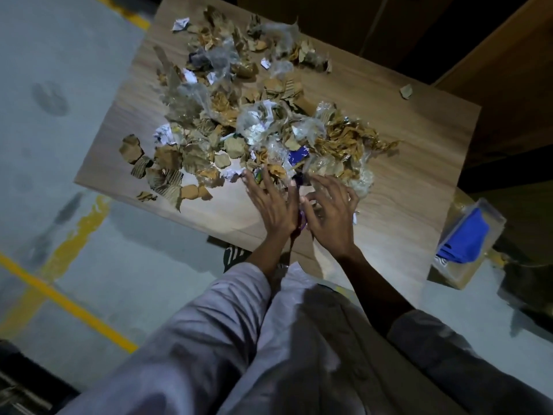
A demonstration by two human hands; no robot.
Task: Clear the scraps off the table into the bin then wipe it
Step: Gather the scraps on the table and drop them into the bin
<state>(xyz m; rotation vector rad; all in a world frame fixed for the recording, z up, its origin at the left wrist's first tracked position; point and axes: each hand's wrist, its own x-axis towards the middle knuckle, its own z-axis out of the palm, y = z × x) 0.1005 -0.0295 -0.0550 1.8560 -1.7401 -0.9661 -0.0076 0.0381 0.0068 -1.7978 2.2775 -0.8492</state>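
**Resting 2 hands on the near fringe of the scrap pile**

Head view. A wood-grain table (404,163) runs diagonally across the frame above a grey floor (74,85) marked with yellow lines. The scraps (239,124) are torn brown cardboard, crumpled white paper, clear plastic film and a few blue pieces. They cover the table from its far corner to its near edge and are thickest in the middle. 1 lone scrap (406,91) lies well apart, toward the right edge.

The left hand (270,202) lies palm down at the near fringe of the pile. Its fingers are straight and spread, the tips touch the scraps, and it grips nothing. The right hand (332,211) lies just beside it, also palm down, with fingers spread and lightly arched over clear film and paper; no closed grasp shows. A purple piece (302,224) appears in the gap between the 2 hands, and whether either hand holds it cannot be told.

Beyond the table's right corner, a clear container (490,217) holding a blue cloth (466,241) sits on a cardboard box (457,277).
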